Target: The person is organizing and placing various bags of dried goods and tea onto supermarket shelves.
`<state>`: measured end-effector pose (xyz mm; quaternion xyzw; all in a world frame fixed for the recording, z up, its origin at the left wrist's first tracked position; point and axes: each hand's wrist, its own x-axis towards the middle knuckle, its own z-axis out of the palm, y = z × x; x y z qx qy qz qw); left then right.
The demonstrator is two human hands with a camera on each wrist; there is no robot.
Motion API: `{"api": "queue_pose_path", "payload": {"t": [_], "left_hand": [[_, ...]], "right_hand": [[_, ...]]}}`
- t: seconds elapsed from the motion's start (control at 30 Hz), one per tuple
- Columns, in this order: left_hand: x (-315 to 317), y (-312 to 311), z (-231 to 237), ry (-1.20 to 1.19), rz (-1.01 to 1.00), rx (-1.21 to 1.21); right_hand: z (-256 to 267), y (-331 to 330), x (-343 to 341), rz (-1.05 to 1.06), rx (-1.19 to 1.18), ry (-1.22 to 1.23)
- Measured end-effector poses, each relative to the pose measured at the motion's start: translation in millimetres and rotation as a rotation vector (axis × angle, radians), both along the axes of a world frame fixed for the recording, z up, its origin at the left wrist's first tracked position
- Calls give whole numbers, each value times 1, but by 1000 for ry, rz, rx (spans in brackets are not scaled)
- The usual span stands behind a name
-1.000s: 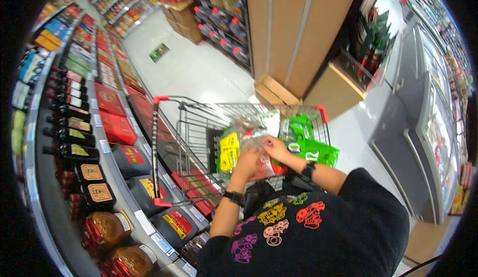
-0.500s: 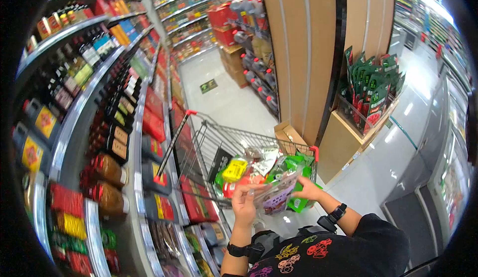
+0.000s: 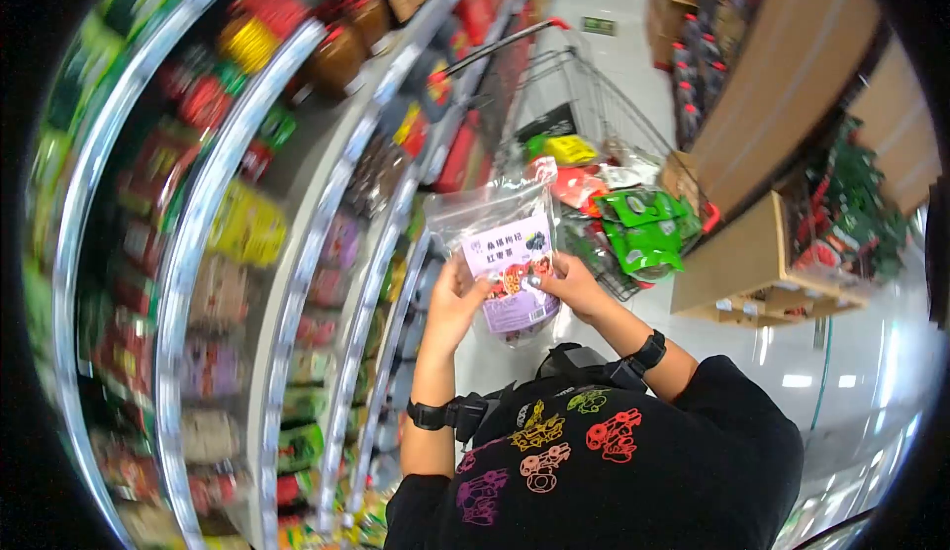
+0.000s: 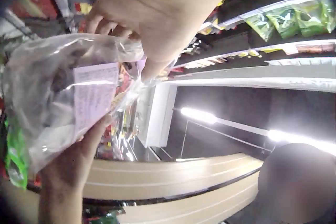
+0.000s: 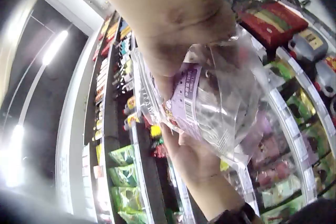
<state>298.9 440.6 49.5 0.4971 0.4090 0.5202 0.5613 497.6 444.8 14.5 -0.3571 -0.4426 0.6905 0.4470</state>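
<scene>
Both hands hold a clear plastic tea bag (image 3: 515,288) with a purple printed label, in front of the chest. On its left side the left hand (image 3: 455,308) grips the edge, thumb lying over the front. From the other side the right hand (image 3: 576,288) holds it, its thumb also on the label. The label faces up toward the head camera, and the see-through top of the pouch stands above the hands. In the left wrist view the pouch (image 4: 44,87) shows a paler text panel. Its lower side, with barcode, shows in the right wrist view.
A wire shopping cart (image 3: 618,95) stands ahead, with green packages (image 3: 643,229) and a yellow-labelled pack (image 3: 571,149) in it. Shelves (image 3: 272,372) of bagged goods run along the left. A wooden display stand (image 3: 737,268) with green-and-red packets is at the right.
The hands have come up out of the cart with the tea bag and turned its label upward. The view has swung, so the cart sits farther off and the left shelves fill more.
</scene>
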Motion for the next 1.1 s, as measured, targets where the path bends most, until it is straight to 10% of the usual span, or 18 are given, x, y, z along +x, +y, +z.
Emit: {"api": "queue_pose_path", "payload": {"t": [0.57, 0.8, 1.1], "left_hand": [[-185, -377, 13, -66, 976, -150], [-202, -408, 37, -399, 944, -113], [-200, -380, 32, -192, 1021, 40]], "right_hand": [[45, -205, -268, 1002, -147, -8], [77, -229, -279, 1099, -272, 173], [73, -211, -274, 937, -193, 139]]}}
